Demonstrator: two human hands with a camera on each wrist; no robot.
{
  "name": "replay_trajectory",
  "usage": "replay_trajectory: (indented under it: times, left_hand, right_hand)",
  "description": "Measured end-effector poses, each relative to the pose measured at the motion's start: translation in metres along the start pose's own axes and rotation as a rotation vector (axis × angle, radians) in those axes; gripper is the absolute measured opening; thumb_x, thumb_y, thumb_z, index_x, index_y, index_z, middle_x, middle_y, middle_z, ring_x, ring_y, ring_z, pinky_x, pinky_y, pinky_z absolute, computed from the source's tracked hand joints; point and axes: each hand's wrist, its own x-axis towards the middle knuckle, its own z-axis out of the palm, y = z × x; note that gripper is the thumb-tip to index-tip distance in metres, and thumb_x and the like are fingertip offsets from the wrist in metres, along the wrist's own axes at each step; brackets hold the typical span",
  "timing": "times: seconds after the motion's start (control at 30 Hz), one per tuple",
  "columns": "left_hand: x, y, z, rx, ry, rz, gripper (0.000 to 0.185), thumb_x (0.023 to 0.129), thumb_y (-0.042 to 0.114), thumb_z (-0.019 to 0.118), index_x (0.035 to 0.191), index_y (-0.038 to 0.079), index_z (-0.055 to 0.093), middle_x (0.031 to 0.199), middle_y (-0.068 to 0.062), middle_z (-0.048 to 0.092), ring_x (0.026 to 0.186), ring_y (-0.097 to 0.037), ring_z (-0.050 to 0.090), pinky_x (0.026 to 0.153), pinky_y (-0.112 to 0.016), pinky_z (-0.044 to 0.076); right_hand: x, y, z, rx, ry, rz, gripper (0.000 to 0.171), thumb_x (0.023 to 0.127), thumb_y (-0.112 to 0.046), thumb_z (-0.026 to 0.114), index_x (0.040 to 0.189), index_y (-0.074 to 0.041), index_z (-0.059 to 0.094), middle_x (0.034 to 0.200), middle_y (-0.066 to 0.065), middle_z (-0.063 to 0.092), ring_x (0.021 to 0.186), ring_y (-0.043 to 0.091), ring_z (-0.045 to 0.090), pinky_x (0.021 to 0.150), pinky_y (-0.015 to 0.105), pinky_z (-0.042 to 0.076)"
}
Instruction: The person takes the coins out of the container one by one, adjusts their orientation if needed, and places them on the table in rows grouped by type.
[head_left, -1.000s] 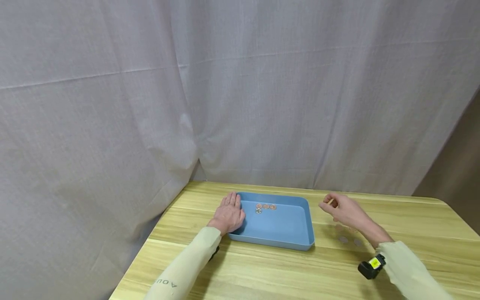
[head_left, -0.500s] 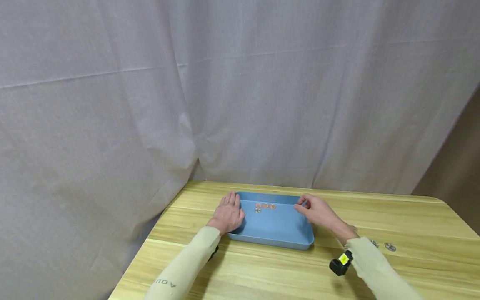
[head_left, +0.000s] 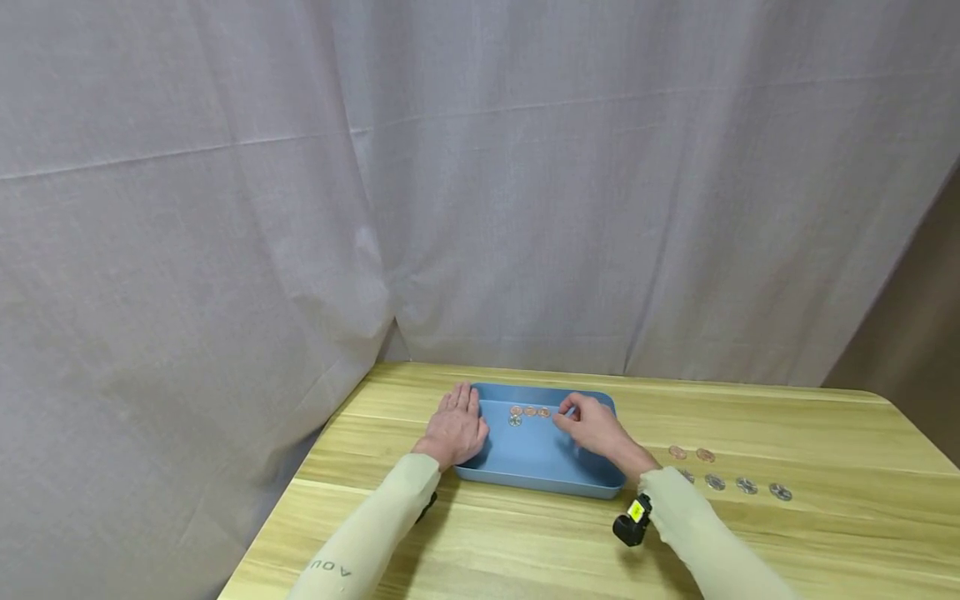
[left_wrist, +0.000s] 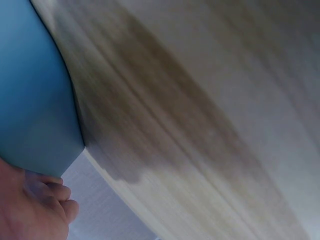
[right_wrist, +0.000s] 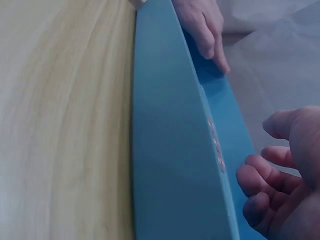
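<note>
The curled right hand [head_left: 596,427], hold unclear, has moved leftward over the counter [head_left: 525,529], nearing round copper coins [head_left: 531,412]. The left hand [head_left: 456,432] lies flat.

1 tray [head_left: 525,480] sits on 1 tabletop [head_left: 525,542]. The tray holds 3 copper-coloured coins [head_left: 530,411] and 1 silver-coloured coin [head_left: 515,421] in plain sight (the right wrist view blurs the row past sure counting). Outside it lie 2 copper-coloured coins [head_left: 705,455] and 4 silver-coloured coins [head_left: 746,485], 1 partly covered by a sleeve [head_left: 701,533].
</note>
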Motion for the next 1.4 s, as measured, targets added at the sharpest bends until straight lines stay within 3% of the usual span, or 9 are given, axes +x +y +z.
replay_trajectory:
  times: [0.33,0.77,1.07,1.27,1.4]
  left_hand:
    - [0.001,0.0,0.001,0.005,0.002,0.0,0.063,0.103,0.037,0.025,0.156,0.003,0.022,0.164,-0.015,0.019,0.153,-0.027,0.018,0.125,-0.04,0.019]
    - [0.003,0.002,-0.001,0.027,0.021,0.013,0.062,0.103,0.037,0.026,0.155,0.002,0.025,0.163,-0.016,0.022,0.152,-0.028,0.02,0.124,-0.041,0.022]
    - [0.002,0.002,-0.002,0.009,0.022,0.012,0.062,0.103,0.036,0.028,0.154,0.002,0.026,0.163,-0.016,0.023,0.152,-0.028,0.021,0.124,-0.041,0.022]
    - [0.003,0.001,0.001,0.014,0.018,0.011,0.062,0.103,0.037,0.026,0.155,0.002,0.025,0.163,-0.016,0.022,0.152,-0.028,0.02,0.124,-0.041,0.022]
    - [0.002,0.0,0.003,0.018,0.015,0.01,0.063,0.103,0.037,0.025,0.155,0.002,0.024,0.163,-0.016,0.021,0.152,-0.028,0.019,0.124,-0.04,0.021]
  right_hand:
    - [0.017,-0.013,0.033,-0.004,0.061,0.051,0.027,0.092,-0.033,0.067,0.1,-0.007,0.067,0.078,0.007,0.068,0.059,0.015,0.06,0.052,0.027,0.045]
    - [0.034,-0.017,0.057,-0.113,0.075,-0.029,0.018,0.088,-0.022,0.071,0.099,-0.008,0.071,0.078,0.002,0.062,0.065,0.014,0.05,0.057,0.026,0.038]
    - [0.04,-0.019,0.063,-0.133,0.036,-0.029,0.015,0.088,-0.02,0.072,0.101,-0.013,0.074,0.094,0.002,0.071,0.075,0.015,0.055,0.064,0.03,0.043]
    - [0.041,-0.022,0.066,-0.206,0.064,-0.003,0.02,0.087,-0.026,0.073,0.099,-0.011,0.075,0.104,0.006,0.074,0.081,0.018,0.062,0.073,0.037,0.051]
    - [0.041,-0.025,0.07,-0.23,0.077,0.005,0.02,0.085,-0.029,0.074,0.097,-0.012,0.075,0.105,0.005,0.074,0.08,0.017,0.063,0.072,0.037,0.052]
